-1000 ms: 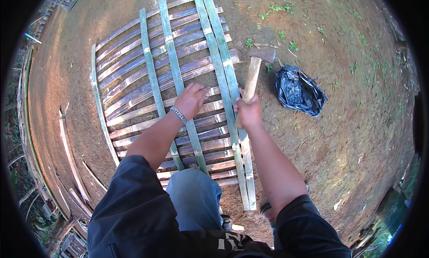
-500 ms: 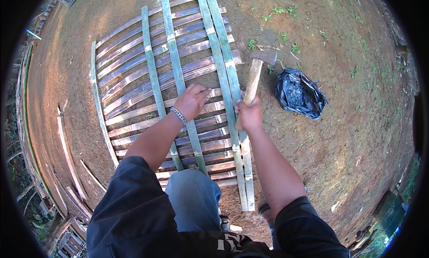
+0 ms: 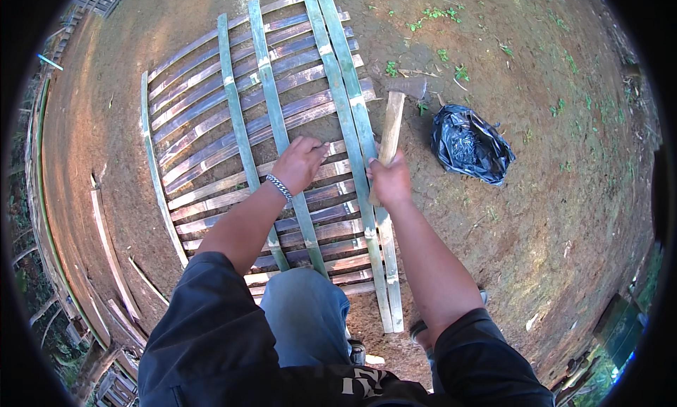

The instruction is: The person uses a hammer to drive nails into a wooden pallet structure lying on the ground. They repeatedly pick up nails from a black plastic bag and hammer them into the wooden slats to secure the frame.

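A lattice of bamboo slats point(image 3: 236, 118) lies on the ground, with several light and dark strips crossed by long greenish ones. My left hand point(image 3: 300, 164), a chain bracelet at its wrist, is over the middle of it beside a long green strip point(image 3: 275, 104). Its fingers are pinched together; whatever is between the tips is too small to make out. My right hand point(image 3: 390, 181) grips the wooden handle of a hatchet point(image 3: 391, 125) over the two long strips point(image 3: 363, 136) at the lattice's right side. The dark hatchet head points away from me.
A black plastic bag point(image 3: 471, 146) stands crumpled and open-topped on the soil to the right. Loose bamboo strips point(image 3: 111, 245) lie at the left. My jeans-clad knee point(image 3: 303, 305) is at the lattice's near end. Small green weeds point(image 3: 434, 14) grow at the far right.
The whole view has shifted slightly. My right hand still grips the hatchet, which has moved only a little, and my left hand stays pinched over the slats.
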Demonstrator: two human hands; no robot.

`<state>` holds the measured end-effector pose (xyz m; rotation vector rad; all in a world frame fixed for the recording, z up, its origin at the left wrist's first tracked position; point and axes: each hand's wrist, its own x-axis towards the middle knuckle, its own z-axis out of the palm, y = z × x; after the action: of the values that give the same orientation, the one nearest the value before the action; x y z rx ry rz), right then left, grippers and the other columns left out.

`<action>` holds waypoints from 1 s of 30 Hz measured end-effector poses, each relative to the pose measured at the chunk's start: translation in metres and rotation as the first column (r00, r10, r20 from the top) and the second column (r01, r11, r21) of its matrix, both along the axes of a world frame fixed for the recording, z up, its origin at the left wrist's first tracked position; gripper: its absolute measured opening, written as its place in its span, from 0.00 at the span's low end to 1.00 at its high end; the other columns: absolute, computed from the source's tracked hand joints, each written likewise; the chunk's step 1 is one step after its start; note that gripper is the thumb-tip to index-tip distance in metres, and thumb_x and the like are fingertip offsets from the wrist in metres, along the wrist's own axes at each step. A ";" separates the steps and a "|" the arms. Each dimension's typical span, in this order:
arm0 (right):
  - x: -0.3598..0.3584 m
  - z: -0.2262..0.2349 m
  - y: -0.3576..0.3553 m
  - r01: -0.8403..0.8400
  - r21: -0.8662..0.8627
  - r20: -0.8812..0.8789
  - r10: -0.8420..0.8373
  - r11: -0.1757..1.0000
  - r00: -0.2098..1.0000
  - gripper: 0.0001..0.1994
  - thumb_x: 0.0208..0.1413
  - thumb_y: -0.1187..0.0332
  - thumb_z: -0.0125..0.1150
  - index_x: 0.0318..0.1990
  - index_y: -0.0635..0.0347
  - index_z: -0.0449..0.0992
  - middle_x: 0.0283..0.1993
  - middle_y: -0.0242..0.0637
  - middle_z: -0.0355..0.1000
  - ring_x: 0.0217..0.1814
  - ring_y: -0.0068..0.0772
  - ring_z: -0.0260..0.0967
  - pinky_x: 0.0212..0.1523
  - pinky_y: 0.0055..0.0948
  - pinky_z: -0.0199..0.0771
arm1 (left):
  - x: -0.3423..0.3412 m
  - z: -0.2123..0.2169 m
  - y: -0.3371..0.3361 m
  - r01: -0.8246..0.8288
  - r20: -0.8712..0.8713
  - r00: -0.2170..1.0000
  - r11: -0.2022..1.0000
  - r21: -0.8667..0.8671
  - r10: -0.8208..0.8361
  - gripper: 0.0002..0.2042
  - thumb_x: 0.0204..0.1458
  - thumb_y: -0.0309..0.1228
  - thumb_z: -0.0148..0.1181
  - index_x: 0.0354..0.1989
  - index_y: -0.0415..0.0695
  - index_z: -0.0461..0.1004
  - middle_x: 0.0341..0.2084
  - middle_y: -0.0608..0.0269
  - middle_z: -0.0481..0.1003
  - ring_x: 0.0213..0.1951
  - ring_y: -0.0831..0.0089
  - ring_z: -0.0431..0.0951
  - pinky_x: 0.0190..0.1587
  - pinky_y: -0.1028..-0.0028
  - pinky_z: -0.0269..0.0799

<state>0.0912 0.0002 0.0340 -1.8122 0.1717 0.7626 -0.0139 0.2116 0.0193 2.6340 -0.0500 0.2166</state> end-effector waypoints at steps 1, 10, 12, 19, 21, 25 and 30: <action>0.000 0.000 0.000 0.001 -0.004 -0.004 -0.001 1.000 1.000 0.19 0.61 0.73 0.61 0.60 0.62 0.72 0.38 0.40 0.79 0.33 0.28 0.78 0.37 0.31 0.78 | 0.000 0.000 0.000 -0.002 0.003 1.000 1.000 -0.002 0.002 0.14 0.53 0.24 0.66 0.49 0.41 0.81 0.41 0.59 0.75 0.43 0.59 0.75 0.49 0.65 0.75; -0.002 -0.005 0.001 0.014 0.030 -0.003 -0.014 0.999 1.000 0.19 0.60 0.74 0.62 0.59 0.64 0.71 0.36 0.40 0.79 0.34 0.29 0.79 0.37 0.32 0.78 | 0.000 0.003 0.001 -0.006 0.028 1.000 1.000 -0.024 0.007 0.17 0.50 0.20 0.67 0.50 0.39 0.80 0.40 0.57 0.74 0.42 0.57 0.75 0.46 0.63 0.75; -0.002 -0.007 0.000 0.025 0.038 -0.002 -0.024 0.999 1.000 0.20 0.60 0.74 0.62 0.59 0.64 0.71 0.36 0.41 0.80 0.34 0.29 0.79 0.37 0.32 0.78 | 0.001 0.005 0.001 0.001 0.018 1.000 1.000 -0.025 0.000 0.17 0.50 0.21 0.67 0.51 0.39 0.79 0.41 0.57 0.74 0.43 0.56 0.75 0.47 0.62 0.74; -0.033 0.011 -0.051 0.170 0.239 0.002 -0.175 0.956 0.984 0.21 0.63 0.76 0.60 0.62 0.64 0.66 0.52 0.44 0.78 0.39 0.26 0.77 0.37 0.29 0.79 | 0.000 0.016 -0.010 -0.061 0.065 0.996 0.993 -0.101 0.068 0.21 0.50 0.22 0.67 0.56 0.37 0.77 0.46 0.49 0.75 0.48 0.50 0.75 0.53 0.59 0.73; -0.058 0.025 -0.081 0.204 0.325 0.053 -0.233 0.923 0.971 0.23 0.64 0.77 0.59 0.64 0.66 0.63 0.61 0.45 0.75 0.41 0.23 0.76 0.38 0.26 0.78 | -0.001 0.026 -0.018 -0.128 0.107 0.984 0.985 -0.112 0.140 0.22 0.50 0.22 0.67 0.56 0.37 0.76 0.47 0.47 0.75 0.50 0.49 0.75 0.54 0.60 0.72; -0.098 0.063 -0.140 0.207 0.170 0.131 -0.230 0.964 0.964 0.26 0.64 0.81 0.55 0.68 0.67 0.54 0.69 0.51 0.67 0.43 0.21 0.75 0.40 0.21 0.80 | 0.018 0.036 -0.058 -0.268 0.188 0.931 0.937 -0.225 0.312 0.20 0.52 0.22 0.67 0.55 0.38 0.77 0.47 0.47 0.75 0.50 0.52 0.76 0.54 0.61 0.72; -0.113 0.065 -0.196 0.252 0.121 0.107 -0.265 0.960 0.958 0.26 0.65 0.80 0.54 0.68 0.68 0.54 0.69 0.54 0.65 0.45 0.21 0.75 0.41 0.21 0.80 | 0.035 0.028 -0.060 -0.352 0.072 0.929 0.926 -0.136 0.364 0.19 0.50 0.23 0.68 0.53 0.38 0.78 0.44 0.47 0.74 0.48 0.50 0.76 0.53 0.60 0.72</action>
<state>-0.0216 -0.1959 0.0989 -1.6884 0.2777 0.4654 0.0209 0.1519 0.0478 2.4908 0.4049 0.4558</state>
